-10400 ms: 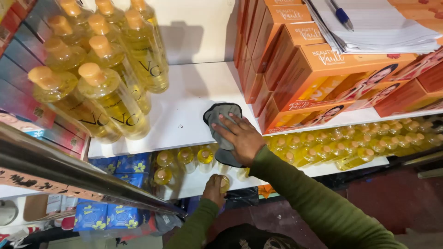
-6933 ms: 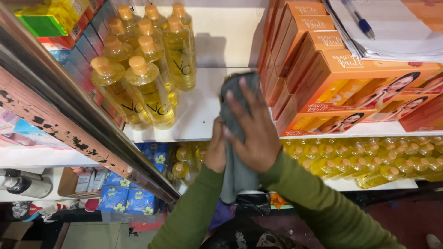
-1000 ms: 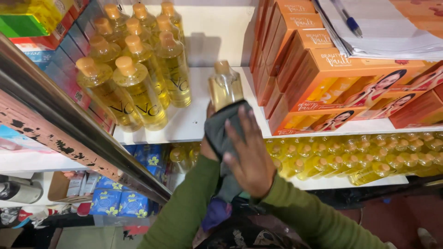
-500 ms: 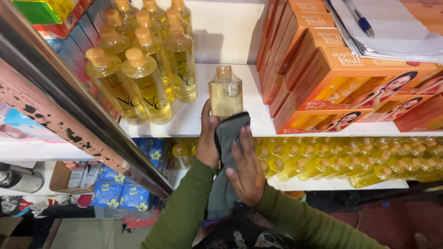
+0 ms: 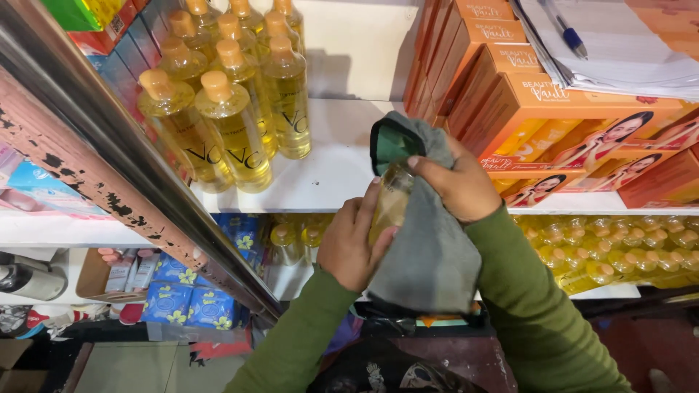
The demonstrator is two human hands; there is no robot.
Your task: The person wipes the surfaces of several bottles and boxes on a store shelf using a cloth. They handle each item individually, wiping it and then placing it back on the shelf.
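My left hand (image 5: 353, 244) grips the lower part of a clear bottle of yellow oil (image 5: 391, 204), held in front of the white shelf (image 5: 342, 164). My right hand (image 5: 459, 185) presses a grey cloth (image 5: 429, 255) over the bottle's top and right side; the cap is hidden under the cloth. Both arms wear green sleeves. To the left, several more yellow oil bottles (image 5: 233, 124) with tan caps stand in rows on the same shelf.
Orange product boxes (image 5: 524, 109) are stacked on the shelf at right, with papers and a blue pen (image 5: 568, 33) on top. A metal shelf rail (image 5: 109, 145) runs diagonally at left. Small yellow bottles (image 5: 597, 255) fill the lower shelf; blue packets (image 5: 182, 302) lie lower left.
The bottle that stood on the shelf has been lifted off by my left hand. My right hand has brought the cloth up over its top.
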